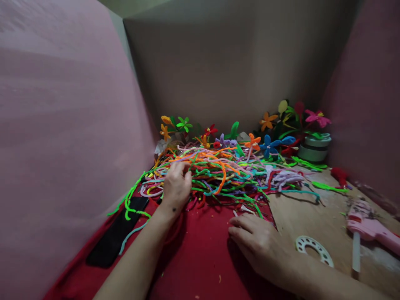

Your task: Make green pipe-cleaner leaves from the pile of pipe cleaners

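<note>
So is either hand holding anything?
Left hand digs into the pipe cleaner pile at its near edge; whether it grips strands cannot be told. Right hand lies flat on the red cloth, empty.

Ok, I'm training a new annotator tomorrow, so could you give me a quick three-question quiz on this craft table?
1. True or false: the left hand touches the pile of pipe cleaners.
2. Multiple choice: the right hand lies flat on A) the pile of pipe cleaners, B) the red cloth, C) a pair of scissors.
3. Fill the gap: the white ring lies between the right hand and the pink ____.

Key: 1 true; 2 B; 3 glue gun.
</note>
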